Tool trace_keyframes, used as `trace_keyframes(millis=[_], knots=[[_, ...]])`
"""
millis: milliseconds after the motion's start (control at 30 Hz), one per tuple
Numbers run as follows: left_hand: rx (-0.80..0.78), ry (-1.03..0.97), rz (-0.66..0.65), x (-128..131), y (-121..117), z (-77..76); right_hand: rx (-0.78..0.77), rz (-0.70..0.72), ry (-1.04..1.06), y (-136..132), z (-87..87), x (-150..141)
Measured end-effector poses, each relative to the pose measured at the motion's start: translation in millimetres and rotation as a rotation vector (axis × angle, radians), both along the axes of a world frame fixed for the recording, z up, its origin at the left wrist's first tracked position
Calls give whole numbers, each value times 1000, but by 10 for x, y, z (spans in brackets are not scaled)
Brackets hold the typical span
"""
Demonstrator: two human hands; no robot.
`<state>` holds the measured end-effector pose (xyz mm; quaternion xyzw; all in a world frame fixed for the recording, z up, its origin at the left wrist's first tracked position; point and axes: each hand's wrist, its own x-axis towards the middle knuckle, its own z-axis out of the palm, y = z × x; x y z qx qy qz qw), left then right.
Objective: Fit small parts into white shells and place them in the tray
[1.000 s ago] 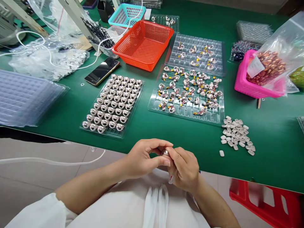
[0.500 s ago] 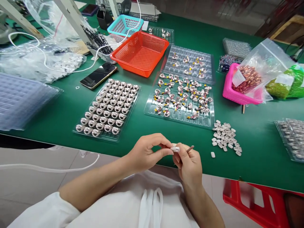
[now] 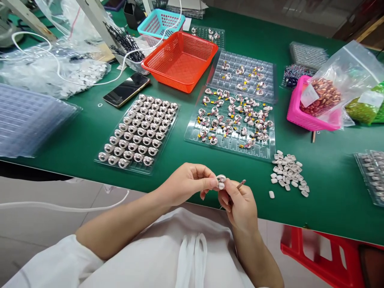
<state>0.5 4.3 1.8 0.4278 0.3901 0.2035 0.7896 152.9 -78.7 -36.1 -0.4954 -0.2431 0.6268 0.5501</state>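
Note:
Between finger and thumb, my left hand pinches a small pale earbud-like shell near the table's front edge. My right hand is closed, its thumb and forefinger tips against or just beside that part. A thin brown stick-like tool pokes out of the right fist; its other end is hidden. Beyond the hands, a clear tray carries many white pieces with yellow tabs and wires. Left of it, another tray holds rows of similar glossy shells. Loose white caps lie in a pile to the right.
A red basket and a blue basket stand at the back. A phone lies beside the shell tray. Stacked clear trays sit at left, a pink basket at right. A red stool is below the edge.
The held part has been turned, so two rounded glossy faces now show instead of one narrow side. The whole view has shifted slightly.

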Motion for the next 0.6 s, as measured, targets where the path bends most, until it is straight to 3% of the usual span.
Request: trace_keyframes(millis=[100, 267, 333, 467, 600], knots=[[109, 50, -17, -32, -26, 11, -8, 25, 5, 1, 28, 18], [763, 41, -146, -140, -14, -2, -28, 84, -5, -21, 30, 72], [923, 48, -147, -189, -4, -10, -28, 101, -35, -59, -3, 101], [1018, 188, 11, -368, -8, -1, -62, 50, -207, -158, -104, 202], [1029, 403, 197, -821, 29, 14, -85, 35, -298, -177, -179, 325]])
